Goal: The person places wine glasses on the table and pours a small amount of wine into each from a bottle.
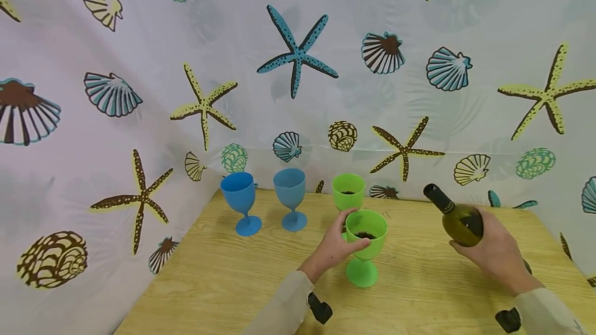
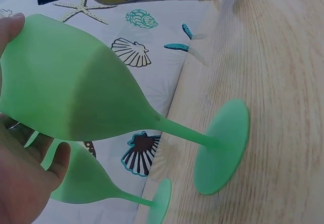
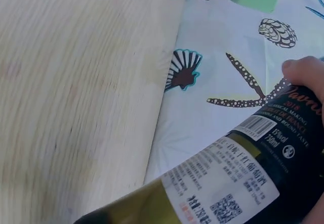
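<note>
In the head view my left hand (image 1: 333, 246) grips the bowl of a green goblet (image 1: 374, 246), with the thumb on the near side. Dark matter shows inside the bowl, though its kind is unclear. The goblet stands upright; whether its foot touches the table is hard to tell. To the right, my right hand (image 1: 502, 256) holds a dark green wine bottle (image 1: 458, 224) round its body. The bottle tilts, its neck pointing up and left, apart from the goblet. Its printed label (image 3: 223, 181) shows in the right wrist view.
Behind the held goblet stands a second green goblet (image 1: 348, 199) with dark contents. A light blue goblet (image 1: 289, 193) and a deeper blue goblet (image 1: 239, 198) stand to the left on the wooden table (image 1: 223, 283). A shell-and-starfish curtain (image 1: 326, 107) hangs at the back and sides.
</note>
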`<action>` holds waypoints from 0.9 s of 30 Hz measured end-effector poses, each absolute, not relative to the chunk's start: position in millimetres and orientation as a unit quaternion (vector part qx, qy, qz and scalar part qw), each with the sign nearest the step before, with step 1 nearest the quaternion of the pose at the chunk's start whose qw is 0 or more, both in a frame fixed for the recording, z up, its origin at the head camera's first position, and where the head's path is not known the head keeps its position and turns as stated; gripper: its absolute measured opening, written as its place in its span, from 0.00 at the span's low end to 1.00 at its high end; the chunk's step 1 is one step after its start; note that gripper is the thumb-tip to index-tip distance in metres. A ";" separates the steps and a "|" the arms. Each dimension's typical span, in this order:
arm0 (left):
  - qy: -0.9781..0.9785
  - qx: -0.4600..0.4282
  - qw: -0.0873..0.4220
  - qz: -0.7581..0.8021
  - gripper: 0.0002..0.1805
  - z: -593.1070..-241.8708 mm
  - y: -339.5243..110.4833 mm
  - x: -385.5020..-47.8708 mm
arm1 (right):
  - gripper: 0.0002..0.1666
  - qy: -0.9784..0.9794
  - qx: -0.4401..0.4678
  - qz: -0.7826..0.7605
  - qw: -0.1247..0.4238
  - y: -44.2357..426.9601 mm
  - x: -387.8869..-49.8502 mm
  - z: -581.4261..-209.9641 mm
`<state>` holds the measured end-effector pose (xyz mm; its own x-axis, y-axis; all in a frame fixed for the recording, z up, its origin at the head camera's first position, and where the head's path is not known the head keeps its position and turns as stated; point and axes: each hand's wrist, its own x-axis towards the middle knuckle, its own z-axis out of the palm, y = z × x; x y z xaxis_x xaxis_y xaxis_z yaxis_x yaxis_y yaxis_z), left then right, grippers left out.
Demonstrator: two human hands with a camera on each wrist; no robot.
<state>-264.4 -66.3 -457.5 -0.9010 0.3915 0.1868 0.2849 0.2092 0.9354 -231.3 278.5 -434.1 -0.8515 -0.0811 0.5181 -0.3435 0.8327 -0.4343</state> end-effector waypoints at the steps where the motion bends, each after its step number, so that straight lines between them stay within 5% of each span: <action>1: 0.777 0.216 0.044 0.589 0.43 -457.8 -65.8 -264.8 | 0.54 -0.920 0.111 0.276 0.254 277.6 -231.9 -434.5; 27: 0.774 0.208 0.041 0.596 0.40 -462.3 -63.9 -272.1 | 0.56 -0.832 -0.053 0.503 0.229 246.1 -249.6 -441.4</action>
<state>-272.1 -63.9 -462.3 -0.9099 0.3709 0.1857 0.2742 0.2020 0.9402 -249.6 246.1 -441.4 -0.8898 0.3181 0.3272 -0.1424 0.4876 -0.8614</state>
